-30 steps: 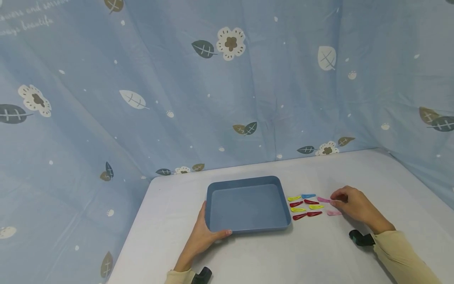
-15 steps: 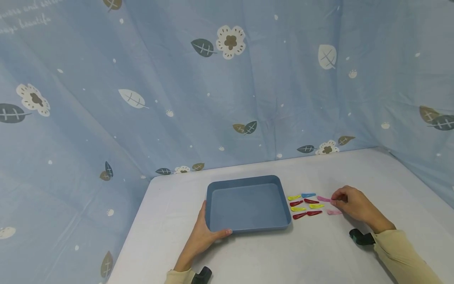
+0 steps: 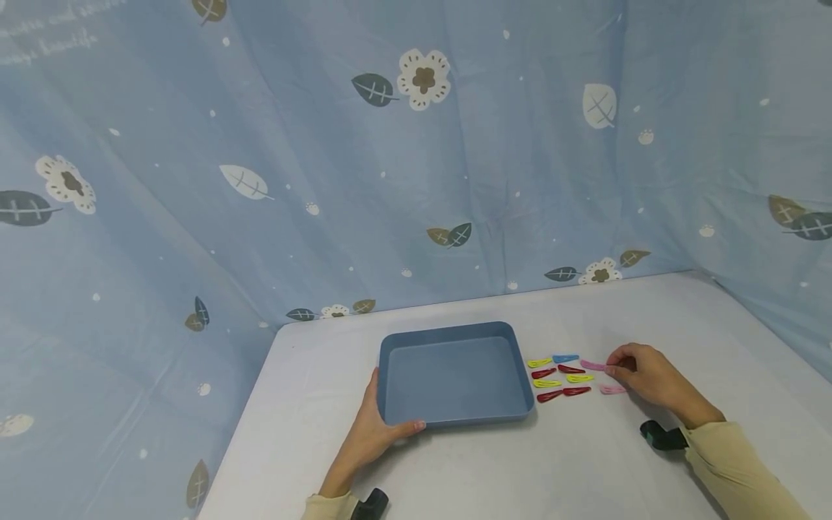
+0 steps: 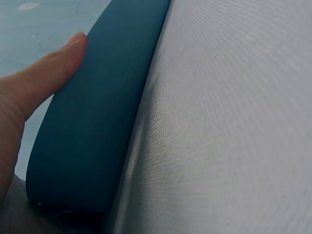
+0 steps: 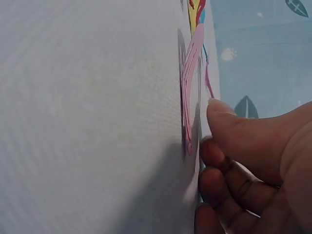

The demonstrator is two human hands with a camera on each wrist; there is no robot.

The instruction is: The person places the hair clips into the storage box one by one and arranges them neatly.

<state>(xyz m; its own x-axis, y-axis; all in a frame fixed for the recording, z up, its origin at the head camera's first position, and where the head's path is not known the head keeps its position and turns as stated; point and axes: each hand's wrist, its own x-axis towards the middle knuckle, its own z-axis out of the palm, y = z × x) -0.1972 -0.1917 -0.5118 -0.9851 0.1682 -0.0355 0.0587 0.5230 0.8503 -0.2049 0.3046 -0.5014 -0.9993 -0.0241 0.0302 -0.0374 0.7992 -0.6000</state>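
Note:
My left hand [image 3: 372, 432] grips the near-left corner of a blue-grey rectangular tray [image 3: 455, 420], thumb along the front wall and fingers at the left side. In the left wrist view the thumb presses near the top edge of the tray's wall [image 4: 92, 122]. At the right, my right hand [image 3: 650, 375] pinches the right end of a dark pink snap hair clip [image 3: 591, 365] between thumb and fingertips, low over the table. A lighter pink hair clip [image 3: 612, 389] lies just below that hand and shows large in the right wrist view, beside the curled fingers.
Between tray and right hand lie several more hair clips in loose rows: a blue clip [image 3: 565, 358], yellow ones such as this yellow clip [image 3: 580, 378], and red ones such as this red clip [image 3: 576, 391]. A patterned blue curtain [image 3: 416, 180] hangs behind the white table [image 3: 494, 477].
Both hands keep nearly the same place, as do the tray and the clips. The head view shifts only slightly.

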